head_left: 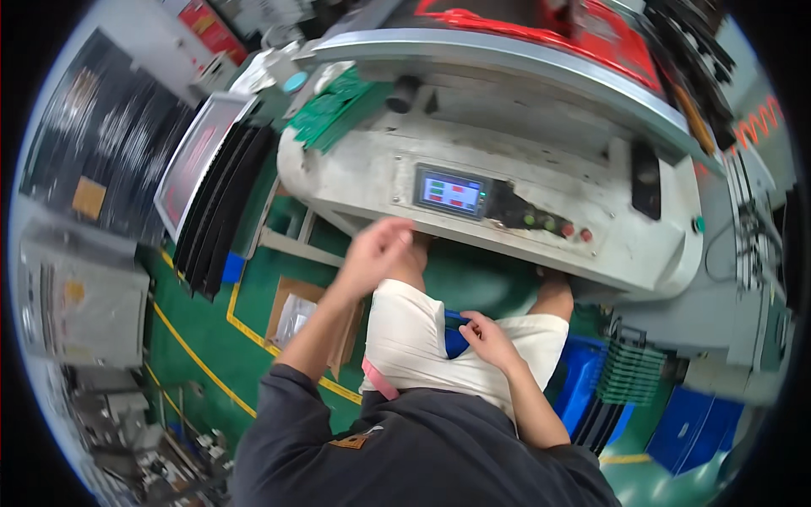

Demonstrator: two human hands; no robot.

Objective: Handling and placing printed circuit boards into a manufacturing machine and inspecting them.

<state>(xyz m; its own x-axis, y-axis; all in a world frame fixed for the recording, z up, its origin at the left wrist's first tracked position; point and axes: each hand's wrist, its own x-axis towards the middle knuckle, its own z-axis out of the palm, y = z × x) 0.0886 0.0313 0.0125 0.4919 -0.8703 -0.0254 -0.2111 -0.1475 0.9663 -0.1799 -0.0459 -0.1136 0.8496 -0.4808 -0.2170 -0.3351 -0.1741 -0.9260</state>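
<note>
My left hand (pixel 379 252) is raised over my left knee, just short of the white machine's (pixel 355 182) front edge. Its fingers are curled in toward the thumb, and nothing shows in them. On my right thigh rests my right hand (pixel 490 339), fingers loosely bent and a little apart, with no object visible in it. The fingertips lie beside a blue thing (pixel 455 342) between my legs, perhaps a seat; whether they touch it I cannot tell. A small lit screen (pixel 452 192) is set in the machine's front, with several buttons (pixel 566 229) to its right.
A red-edged frame (pixel 507 19) sits atop the machine, green sheets (pixel 332 108) at its left end. Black racks (pixel 221 203) stand at left. An opened cardboard box (pixel 287 296) lies on the green floor. Blue bins (pixel 694 429) and green racks (pixel 632 372) are at right.
</note>
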